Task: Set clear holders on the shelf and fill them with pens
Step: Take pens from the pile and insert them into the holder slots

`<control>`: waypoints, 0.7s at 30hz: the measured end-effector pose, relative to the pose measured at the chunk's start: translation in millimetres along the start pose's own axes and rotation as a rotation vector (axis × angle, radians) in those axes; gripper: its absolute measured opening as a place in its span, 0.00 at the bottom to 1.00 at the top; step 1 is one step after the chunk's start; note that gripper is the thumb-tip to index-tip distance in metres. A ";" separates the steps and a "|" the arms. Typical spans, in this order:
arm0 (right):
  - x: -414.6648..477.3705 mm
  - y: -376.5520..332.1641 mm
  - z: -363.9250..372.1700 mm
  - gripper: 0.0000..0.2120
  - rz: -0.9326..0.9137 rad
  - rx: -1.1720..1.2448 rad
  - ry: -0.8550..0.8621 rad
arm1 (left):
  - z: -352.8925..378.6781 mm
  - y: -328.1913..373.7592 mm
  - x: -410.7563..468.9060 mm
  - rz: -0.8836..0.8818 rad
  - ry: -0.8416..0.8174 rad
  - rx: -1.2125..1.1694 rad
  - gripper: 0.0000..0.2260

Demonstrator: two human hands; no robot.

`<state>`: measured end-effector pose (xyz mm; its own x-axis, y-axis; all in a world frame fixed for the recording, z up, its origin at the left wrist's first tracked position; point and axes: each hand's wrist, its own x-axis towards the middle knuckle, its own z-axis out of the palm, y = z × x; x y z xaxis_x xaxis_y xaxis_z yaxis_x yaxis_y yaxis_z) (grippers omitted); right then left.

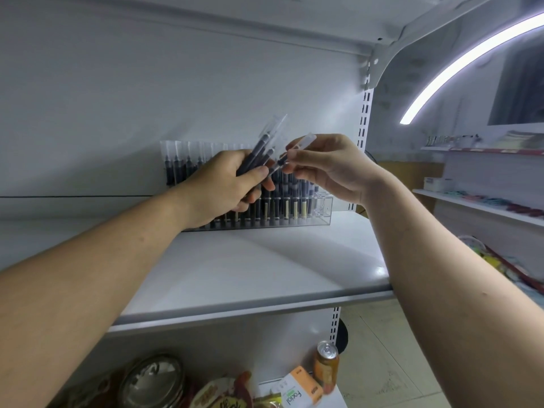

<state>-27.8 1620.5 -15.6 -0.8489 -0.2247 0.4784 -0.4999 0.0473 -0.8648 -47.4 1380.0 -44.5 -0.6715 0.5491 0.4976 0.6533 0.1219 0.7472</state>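
- Clear holder (pixel 322 209): one in view, a long transparent rack standing at the back of the white shelf (pixel 265 269), against the rear wall and towards the right-hand upright.
- Pens in the holder (pixel 290 207): a dense row of dark pens with clear caps, standing upright side by side; the hands hide the middle of the row, so an exact count cannot be given.
- Left hand (pixel 217 187): raised in front of the holder, fingers and thumb curled round a bundle of pens (pixel 259 151). The bundle fans up and to the right, clear caps on top; roughly four or five pens, though they overlap too much to count with certainty.
- Right hand (pixel 329 169): raised just beside the left hand, thumb and fingertips pinching a single pen (pixel 304 142). That pen is tilted, its clear cap up to the right and its dark end touching or nearly touching the bundle.
- Lower level: one orange can (pixel 325 366) standing upright, one white-and-orange box (pixel 297 390), one round metal lid (pixel 153 378), and some snack packets.
- To the right: two further shelves (pixel 477 206) carrying small goods, blurred, and one curved light strip (pixel 459 69) overhead.
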 end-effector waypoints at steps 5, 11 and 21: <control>5.0 0.0 -7.9 0.08 -0.111 0.076 0.126 | 0.8 1.6 -2.0 -0.014 0.025 0.092 0.08; 12.2 2.0 -17.5 0.06 -0.270 -0.088 0.529 | 0.3 3.3 -3.3 -0.018 0.024 0.110 0.09; 11.8 12.1 -21.3 0.09 -0.271 -0.760 0.605 | -1.6 0.3 -0.7 -0.020 0.026 0.111 0.11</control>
<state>-47.5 1639.1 -17.2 -0.5292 0.2017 0.8242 -0.4868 0.7234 -0.4896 -47.3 1378.4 -43.9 -0.6929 0.5241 0.4952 0.6731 0.2240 0.7048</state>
